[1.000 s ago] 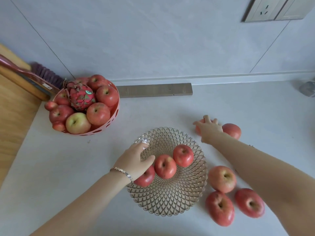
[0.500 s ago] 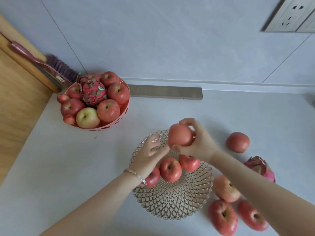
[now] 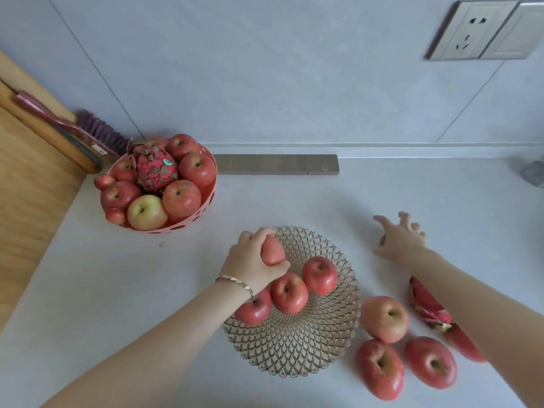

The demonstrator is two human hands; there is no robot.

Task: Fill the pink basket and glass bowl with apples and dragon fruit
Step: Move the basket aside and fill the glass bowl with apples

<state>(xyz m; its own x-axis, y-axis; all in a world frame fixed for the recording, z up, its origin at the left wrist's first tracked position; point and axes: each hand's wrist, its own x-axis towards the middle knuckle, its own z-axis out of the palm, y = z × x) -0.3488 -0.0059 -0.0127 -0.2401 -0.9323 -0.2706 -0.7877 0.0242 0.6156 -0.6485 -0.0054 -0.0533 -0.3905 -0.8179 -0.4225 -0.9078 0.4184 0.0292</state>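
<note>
The patterned glass bowl [image 3: 297,346] sits in the middle of the counter with three red apples in it. My left hand [image 3: 250,260] grips a fourth red apple [image 3: 272,251] over the bowl's far left rim. My right hand [image 3: 401,240] is spread open to the right of the bowl, over an apple almost hidden beneath it. Three loose apples [image 3: 384,318] lie right of the bowl, and a dragon fruit [image 3: 432,316] lies partly under my right forearm. The pink basket [image 3: 206,198] at the back left is heaped with apples and a dragon fruit [image 3: 156,169].
A grey strip [image 3: 276,164] lies along the wall behind the bowl. A brush with a pink handle [image 3: 67,125] leans by the wooden panel [image 3: 26,187] at the left. A wall socket [image 3: 471,30] is at the upper right, and a grey object [image 3: 534,173] sits at the right edge.
My right hand passed the apple to my left hand and moved right, opening over another apple. My left hand now holds the apple above the bowl's rim.
</note>
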